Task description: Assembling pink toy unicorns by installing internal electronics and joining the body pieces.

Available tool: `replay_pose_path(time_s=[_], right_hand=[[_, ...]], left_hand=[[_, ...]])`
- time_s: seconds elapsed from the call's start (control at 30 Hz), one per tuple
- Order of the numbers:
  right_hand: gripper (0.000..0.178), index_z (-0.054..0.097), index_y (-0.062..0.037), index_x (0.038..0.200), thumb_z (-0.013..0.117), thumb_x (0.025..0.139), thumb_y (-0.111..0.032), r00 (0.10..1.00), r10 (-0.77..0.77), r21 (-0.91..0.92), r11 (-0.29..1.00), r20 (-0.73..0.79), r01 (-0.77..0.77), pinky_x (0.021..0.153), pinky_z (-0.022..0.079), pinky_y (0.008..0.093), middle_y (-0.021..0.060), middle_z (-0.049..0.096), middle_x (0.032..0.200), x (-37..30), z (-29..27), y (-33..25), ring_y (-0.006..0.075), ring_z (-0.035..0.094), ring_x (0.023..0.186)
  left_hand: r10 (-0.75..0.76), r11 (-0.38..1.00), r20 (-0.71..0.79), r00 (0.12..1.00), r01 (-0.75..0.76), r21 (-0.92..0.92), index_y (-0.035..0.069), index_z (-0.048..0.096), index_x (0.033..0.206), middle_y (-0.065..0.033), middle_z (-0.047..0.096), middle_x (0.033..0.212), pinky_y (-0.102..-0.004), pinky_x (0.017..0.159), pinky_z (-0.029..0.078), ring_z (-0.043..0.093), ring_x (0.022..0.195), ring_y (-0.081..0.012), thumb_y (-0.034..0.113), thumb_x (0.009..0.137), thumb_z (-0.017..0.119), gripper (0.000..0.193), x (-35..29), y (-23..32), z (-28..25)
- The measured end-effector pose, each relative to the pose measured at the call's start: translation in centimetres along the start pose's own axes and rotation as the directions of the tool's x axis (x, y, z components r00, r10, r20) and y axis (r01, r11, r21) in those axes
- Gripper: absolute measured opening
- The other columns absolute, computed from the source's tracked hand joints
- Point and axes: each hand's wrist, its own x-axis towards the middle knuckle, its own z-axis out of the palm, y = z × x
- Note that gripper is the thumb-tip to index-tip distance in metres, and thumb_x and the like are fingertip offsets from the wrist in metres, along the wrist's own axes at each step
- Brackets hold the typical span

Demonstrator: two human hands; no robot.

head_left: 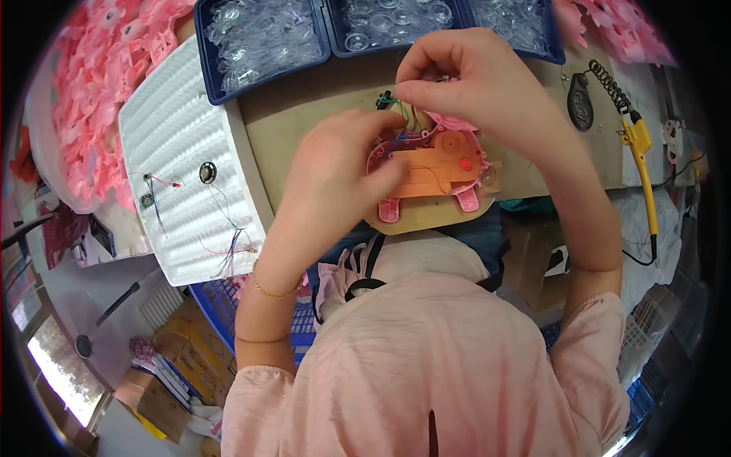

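Note:
A pink plastic toy shell with an orange panel and a red button-like piece lies on a tan board in front of me. My left hand is closed around the shell's left side, its thumb over the orange panel and its fingers bent at the upper rim. Thin coloured wires rise from the shell's top edge, beside a small black part. Above them my right hand pinches thumb and fingers together close to the wires; what lies between the tips is too small to make out.
Blue bins of clear plastic parts line the back. On the left, a ribbed white tray holds a small round speaker and wired parts, near a heap of pink pieces. A yellow-handled soldering iron hangs at right.

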Motion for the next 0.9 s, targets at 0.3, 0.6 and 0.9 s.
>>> replay_pose_path(time_s=[0.3, 0.6, 0.9], right_hand=[[0.027, 0.060, -0.0015, 0.110, 0.059, 0.083, -0.008, 0.966, -0.231, -0.425, 0.890, -0.112, 0.164, 0.083, 0.046, 0.0295, 0.0093, 0.062, 0.102, -2.3, -3.5, 2.3, 0.0190, 0.059, 0.094], [0.014, 0.060, -0.0057, 0.079, 0.066, 0.067, -0.009, 0.690, -0.710, -0.776, 0.355, 0.139, 0.521, 0.082, 0.042, 0.0372, 0.0072, 0.059, 0.100, -1.0, -0.9, 3.8, 0.0258, 0.055, 0.094], [0.018, 0.061, -0.0022, 0.092, 0.065, 0.075, -0.008, 0.989, -0.001, -0.072, 0.997, -0.150, -0.010, 0.069, 0.045, 0.0331, 0.0095, 0.061, 0.091, -5.7, -1.8, 5.2, 0.0257, 0.059, 0.076]], left_hand=[[0.132, 0.990, -0.142, 0.981, -0.124, 0.067, 0.006, 0.061, 0.079, -0.0074, 0.056, 0.071, -0.0357, 0.058, 0.045, 0.057, 0.067, -0.0261, 0.019, 0.072, 0.070, 0.017, 0.1, -0.5, 2.2], [0.279, 0.956, -0.134, 0.951, -0.263, 0.130, 0.007, 0.063, 0.081, -0.0063, 0.056, 0.075, -0.0342, 0.060, 0.047, 0.057, 0.069, -0.0249, 0.014, 0.072, 0.071, 0.014, 0.0, -0.3, 1.7], [-0.273, 0.857, 0.137, 0.952, 0.305, -0.415, 0.000, 0.063, 0.088, -0.0064, 0.056, 0.077, -0.0261, 0.059, 0.043, 0.054, 0.066, -0.0141, 0.010, 0.080, 0.067, 0.014, 0.1, -0.4, 0.8]])
